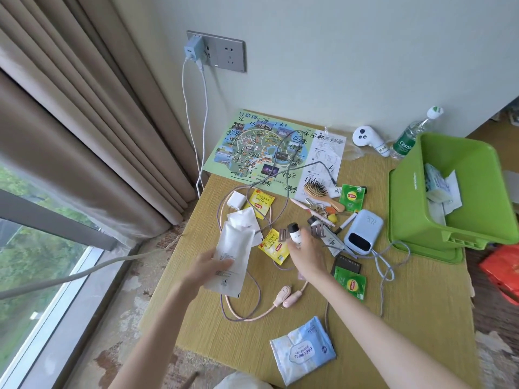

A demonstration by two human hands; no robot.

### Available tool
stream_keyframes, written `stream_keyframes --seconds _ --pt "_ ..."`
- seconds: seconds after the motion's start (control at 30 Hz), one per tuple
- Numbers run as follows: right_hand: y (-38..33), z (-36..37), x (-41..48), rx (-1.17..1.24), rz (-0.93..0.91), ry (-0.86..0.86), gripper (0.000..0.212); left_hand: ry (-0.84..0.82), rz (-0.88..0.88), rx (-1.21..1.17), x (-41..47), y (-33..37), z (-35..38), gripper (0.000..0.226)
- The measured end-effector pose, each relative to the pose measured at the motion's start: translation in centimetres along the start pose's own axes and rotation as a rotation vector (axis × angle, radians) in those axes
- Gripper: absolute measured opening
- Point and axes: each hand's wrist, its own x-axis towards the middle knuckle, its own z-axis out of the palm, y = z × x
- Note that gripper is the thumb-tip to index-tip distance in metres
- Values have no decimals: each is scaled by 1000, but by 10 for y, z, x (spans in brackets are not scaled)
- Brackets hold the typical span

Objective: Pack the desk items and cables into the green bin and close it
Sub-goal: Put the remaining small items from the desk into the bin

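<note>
The green bin stands open on its lid at the desk's right edge, with white packets inside. My left hand holds a white flat packet above the desk's left part. My right hand grips a small white bottle with a black cap near the desk's middle. Around them lie yellow tea bags, brown hair clips, a pale blue power bank with its cable, pink cables, a white charger and a wooden hairbrush.
A map sheet covers the desk's far left. A white controller and a water bottle stand at the back. A wipes pack lies near the front edge. White cables hang from the wall socket. Curtains and a window are at left.
</note>
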Motion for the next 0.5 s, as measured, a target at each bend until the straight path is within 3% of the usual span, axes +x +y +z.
stream_keyframes --seconds 0.27,0.37,0.5 --pt "-18 -1 31 -587 -170 -25 36 118 -3 98 2 -8 -1 19" --pt "-14 -7 40 -755 -155 -73 23 218 57 73 1 -2 -4 13" --pt "-4 -20 43 -753 -109 -29 16 227 130 -16 3 11 -11 14"
